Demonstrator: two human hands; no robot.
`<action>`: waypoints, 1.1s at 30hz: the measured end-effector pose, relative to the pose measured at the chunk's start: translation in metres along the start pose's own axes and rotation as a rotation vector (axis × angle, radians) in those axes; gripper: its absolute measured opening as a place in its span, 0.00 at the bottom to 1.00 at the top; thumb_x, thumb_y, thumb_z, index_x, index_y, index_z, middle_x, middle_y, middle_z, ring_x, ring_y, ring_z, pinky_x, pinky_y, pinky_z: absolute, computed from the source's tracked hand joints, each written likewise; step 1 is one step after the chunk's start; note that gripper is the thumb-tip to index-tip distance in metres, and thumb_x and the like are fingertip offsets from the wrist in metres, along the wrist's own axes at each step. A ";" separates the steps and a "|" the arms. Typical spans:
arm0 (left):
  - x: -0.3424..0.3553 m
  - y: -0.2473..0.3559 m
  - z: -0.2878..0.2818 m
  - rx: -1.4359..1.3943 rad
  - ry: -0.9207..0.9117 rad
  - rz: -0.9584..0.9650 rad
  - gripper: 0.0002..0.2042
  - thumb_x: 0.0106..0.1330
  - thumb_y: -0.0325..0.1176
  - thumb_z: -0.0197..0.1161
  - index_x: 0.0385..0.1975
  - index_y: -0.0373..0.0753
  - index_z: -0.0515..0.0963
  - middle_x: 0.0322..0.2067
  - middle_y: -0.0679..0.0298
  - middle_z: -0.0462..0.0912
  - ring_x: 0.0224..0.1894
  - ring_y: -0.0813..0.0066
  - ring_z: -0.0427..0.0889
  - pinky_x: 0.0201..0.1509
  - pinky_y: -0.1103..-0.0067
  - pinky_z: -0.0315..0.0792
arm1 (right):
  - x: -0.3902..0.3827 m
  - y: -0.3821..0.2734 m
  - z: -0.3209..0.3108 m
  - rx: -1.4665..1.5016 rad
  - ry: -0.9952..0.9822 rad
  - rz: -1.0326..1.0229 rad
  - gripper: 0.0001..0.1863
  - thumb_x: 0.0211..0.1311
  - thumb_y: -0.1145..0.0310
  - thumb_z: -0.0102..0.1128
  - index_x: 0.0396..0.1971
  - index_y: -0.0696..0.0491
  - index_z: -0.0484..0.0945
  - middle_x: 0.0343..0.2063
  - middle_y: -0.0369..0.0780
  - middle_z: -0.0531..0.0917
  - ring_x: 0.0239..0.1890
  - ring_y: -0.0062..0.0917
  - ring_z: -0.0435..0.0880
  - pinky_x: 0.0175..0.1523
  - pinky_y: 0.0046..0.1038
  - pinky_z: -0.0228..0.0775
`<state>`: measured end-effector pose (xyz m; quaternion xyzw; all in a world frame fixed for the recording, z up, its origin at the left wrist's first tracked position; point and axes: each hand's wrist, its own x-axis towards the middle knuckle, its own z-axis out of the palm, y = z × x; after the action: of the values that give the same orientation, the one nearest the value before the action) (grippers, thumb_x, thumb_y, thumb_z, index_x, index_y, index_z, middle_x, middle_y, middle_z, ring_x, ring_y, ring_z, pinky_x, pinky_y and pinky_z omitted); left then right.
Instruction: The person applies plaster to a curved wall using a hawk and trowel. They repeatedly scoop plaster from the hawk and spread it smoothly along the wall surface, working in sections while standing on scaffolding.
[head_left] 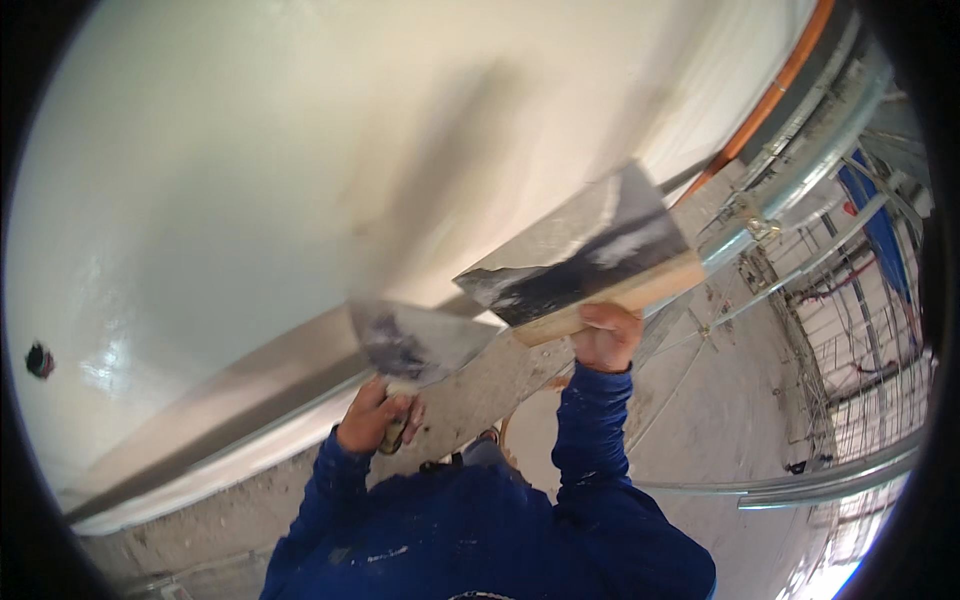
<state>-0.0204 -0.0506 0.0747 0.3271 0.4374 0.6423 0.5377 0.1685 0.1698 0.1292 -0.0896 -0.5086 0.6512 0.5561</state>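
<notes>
My left hand (378, 415) is closed round the handle of a putty knife (415, 345). Its broad, flared blade is blurred and has greyish smears on it. In my right hand (607, 337) is a wide plastering blade (590, 250), gripped by the wooden strip along its lower edge. A pale patch of plaster lies on the upper part of its metal face, with dark bare metal below. The two blades are close together; whether they touch I cannot tell. Ahead of both tools stands a smooth, cream-white wall (230, 180), with shadows falling on it.
A dark hole (39, 360) opens in the wall at the far left. An orange pipe (770, 95) runs along the wall's right edge. Metal tubes (820, 180) and wire mesh (870, 330) stand at the right. Below is a dusty concrete floor (700, 420) with a round, pale-topped container (535, 435).
</notes>
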 end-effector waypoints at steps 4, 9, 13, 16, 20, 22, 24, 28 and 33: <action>0.008 0.011 -0.001 -0.016 -0.211 -0.003 0.16 0.64 0.40 0.50 0.42 0.32 0.64 0.20 0.62 0.71 0.14 0.78 0.69 0.17 0.84 0.64 | -0.018 -0.009 0.029 0.217 0.073 -0.020 0.10 0.31 0.87 0.56 0.19 0.60 0.77 0.22 0.44 0.80 0.26 0.32 0.80 0.32 0.27 0.73; 0.009 0.025 0.021 -0.153 -0.279 0.049 0.15 0.65 0.39 0.49 0.42 0.33 0.65 0.20 0.63 0.71 0.14 0.79 0.69 0.17 0.85 0.63 | -0.045 0.001 0.017 -0.467 -0.183 0.122 0.18 0.36 0.84 0.58 0.34 0.61 0.77 0.29 0.40 0.80 0.31 0.29 0.79 0.35 0.26 0.72; 0.016 0.029 0.018 0.111 -0.247 0.158 0.12 0.64 0.37 0.51 0.32 0.34 0.71 0.19 0.64 0.70 0.15 0.80 0.69 0.18 0.83 0.63 | -0.060 0.028 -0.004 -0.213 -0.086 0.423 0.22 0.37 0.84 0.55 0.40 0.58 0.72 0.31 0.38 0.77 0.32 0.27 0.77 0.38 0.25 0.70; 0.027 0.033 0.023 0.652 0.010 0.294 0.09 0.62 0.34 0.54 0.25 0.34 0.72 0.19 0.61 0.71 0.17 0.75 0.70 0.20 0.81 0.63 | -0.063 0.028 -0.015 0.141 0.179 0.717 0.20 0.40 0.78 0.54 0.40 0.58 0.69 0.31 0.40 0.75 0.34 0.28 0.77 0.41 0.27 0.70; 0.057 0.028 0.029 1.160 0.026 0.638 0.26 0.47 0.22 0.59 0.50 0.48 0.70 0.25 0.59 0.74 0.23 0.62 0.73 0.24 0.75 0.67 | -0.073 0.033 -0.016 0.230 0.294 0.891 0.19 0.41 0.67 0.53 0.37 0.59 0.70 0.29 0.41 0.76 0.34 0.29 0.77 0.43 0.29 0.72; 0.069 0.012 0.023 1.351 0.054 0.646 0.36 0.44 0.21 0.59 0.57 0.56 0.63 0.25 0.62 0.72 0.22 0.63 0.73 0.25 0.72 0.69 | -0.069 0.032 -0.008 0.236 0.299 0.898 0.20 0.42 0.69 0.55 0.38 0.60 0.69 0.30 0.41 0.76 0.33 0.30 0.77 0.41 0.31 0.72; 0.081 0.003 0.018 1.435 0.077 0.662 0.34 0.46 0.22 0.58 0.57 0.56 0.64 0.23 0.62 0.71 0.22 0.63 0.73 0.25 0.72 0.69 | -0.064 0.026 -0.011 0.332 0.303 0.868 0.19 0.41 0.70 0.55 0.37 0.59 0.70 0.29 0.40 0.76 0.31 0.30 0.76 0.41 0.31 0.72; 0.088 -0.020 0.012 1.535 0.018 0.419 0.31 0.50 0.24 0.56 0.57 0.56 0.64 0.23 0.61 0.70 0.24 0.62 0.74 0.27 0.71 0.69 | -0.032 0.019 -0.058 0.275 0.311 0.684 0.15 0.38 0.72 0.54 0.31 0.59 0.73 0.27 0.40 0.76 0.30 0.29 0.76 0.40 0.29 0.71; 0.065 -0.067 -0.001 1.342 0.084 0.253 0.31 0.49 0.25 0.56 0.58 0.54 0.63 0.24 0.58 0.69 0.28 0.59 0.74 0.32 0.69 0.68 | 0.120 -0.015 -0.133 -0.253 0.461 0.064 0.11 0.51 0.67 0.53 0.34 0.55 0.70 0.26 0.38 0.75 0.30 0.25 0.74 0.37 0.28 0.69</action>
<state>-0.0072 0.0155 0.0098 0.6130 0.7198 0.3021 0.1218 0.2250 0.3404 0.1325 -0.3206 -0.4428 0.5621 0.6206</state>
